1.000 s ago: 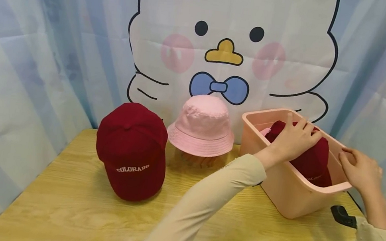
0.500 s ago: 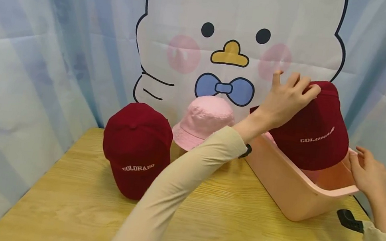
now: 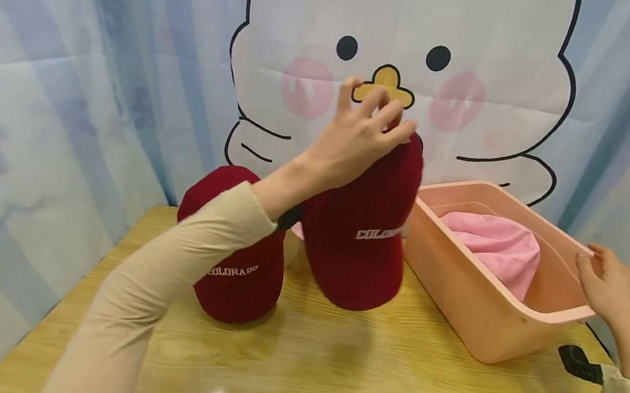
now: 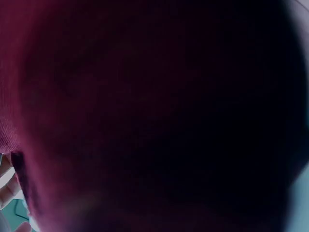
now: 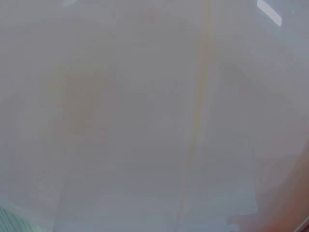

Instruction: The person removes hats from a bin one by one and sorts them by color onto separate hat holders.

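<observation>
A maroon baseball cap [image 3: 364, 229] lettered "COLORADO" hangs over the table, its crown gripped from above by my left hand [image 3: 352, 132]. In the left wrist view the cap's dark cloth [image 4: 120, 96] fills nearly everything. My right hand [image 3: 617, 286] grips the near right rim of a peach plastic bin [image 3: 456, 299]. Inside that bin lies a crumpled pink hat [image 3: 492, 244]. A second maroon cap [image 3: 238, 292] stands on the left side of the table, partly behind my left arm. Only a sliver of the pink bucket hat [image 3: 298, 228] shows behind the held cap.
The wooden table [image 3: 386, 382] spreads below both arms. A curtain [image 3: 497, 107] printed with a white cartoon bird hangs right behind the table's back edge, with blue folds at both sides.
My left hand has lifted the maroon cap out of the bin and carried it left, in front of the pink bucket hat. The bin's pink hat is now uncovered. My right hand stays at the rim.
</observation>
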The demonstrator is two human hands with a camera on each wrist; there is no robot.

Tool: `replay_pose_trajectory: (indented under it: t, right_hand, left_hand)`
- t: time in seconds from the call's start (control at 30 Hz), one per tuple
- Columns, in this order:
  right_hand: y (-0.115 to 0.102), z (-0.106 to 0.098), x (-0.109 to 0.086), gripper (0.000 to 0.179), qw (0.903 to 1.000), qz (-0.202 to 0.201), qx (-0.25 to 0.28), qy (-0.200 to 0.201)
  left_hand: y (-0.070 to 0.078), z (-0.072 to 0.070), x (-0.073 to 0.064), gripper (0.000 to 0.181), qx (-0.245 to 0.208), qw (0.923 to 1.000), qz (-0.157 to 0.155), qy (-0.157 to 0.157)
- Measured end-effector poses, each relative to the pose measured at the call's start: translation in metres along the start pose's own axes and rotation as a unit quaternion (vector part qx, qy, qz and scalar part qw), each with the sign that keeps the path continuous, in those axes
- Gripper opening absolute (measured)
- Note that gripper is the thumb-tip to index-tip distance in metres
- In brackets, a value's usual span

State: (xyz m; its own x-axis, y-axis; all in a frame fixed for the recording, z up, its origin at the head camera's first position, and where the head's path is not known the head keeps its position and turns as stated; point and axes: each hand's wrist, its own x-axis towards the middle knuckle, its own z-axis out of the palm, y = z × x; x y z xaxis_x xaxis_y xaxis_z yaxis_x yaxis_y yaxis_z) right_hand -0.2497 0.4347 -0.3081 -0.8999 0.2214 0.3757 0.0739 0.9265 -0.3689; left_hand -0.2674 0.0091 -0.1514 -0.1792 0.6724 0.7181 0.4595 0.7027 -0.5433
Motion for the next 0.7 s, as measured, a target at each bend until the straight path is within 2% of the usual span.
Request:
replay_pose_trajectory:
  t: [0.07, 0.13, 0.27, 0.37, 0.47, 0.57, 0.7]
  right_hand:
    - [0.001, -0.001, -0.001, 0.064, 1.0, 0.001, -0.001, 0.001]
    - [0.002, -0.002, -0.002, 0.065, 1.0, 0.002, -0.002, 0.0]
    - [0.006, -0.005, -0.002, 0.064, 1.0, 0.004, -0.005, 0.002]
    - [0.008, -0.006, -0.001, 0.064, 0.9999, 0.002, -0.009, 0.006]
    - [0.009, -0.007, 0.0, 0.064, 0.9999, 0.002, -0.012, 0.009]
    - [0.011, -0.006, -0.001, 0.064, 0.9999, 0.004, -0.012, 0.004]
    - [0.013, -0.005, -0.001, 0.066, 0.9999, 0.009, -0.01, 0.001]
  left_hand:
    - [-0.013, -0.01, -0.017, 0.025, -0.006, 0.9996, 0.009, 0.027]
    - [-0.027, -0.021, -0.03, 0.023, -0.014, 0.9988, 0.006, 0.047]
    - [-0.057, -0.04, -0.05, 0.025, -0.025, 0.9961, -0.021, 0.082]
    - [-0.078, -0.048, -0.06, 0.024, -0.035, 0.9937, -0.043, 0.098]
    - [-0.096, -0.049, -0.071, 0.024, -0.039, 0.9932, -0.057, 0.094]
    - [-0.109, -0.046, -0.084, 0.022, -0.031, 0.9946, -0.063, 0.077]
    - [-0.118, -0.038, -0.107, 0.02, -0.02, 0.9973, -0.051, 0.049]
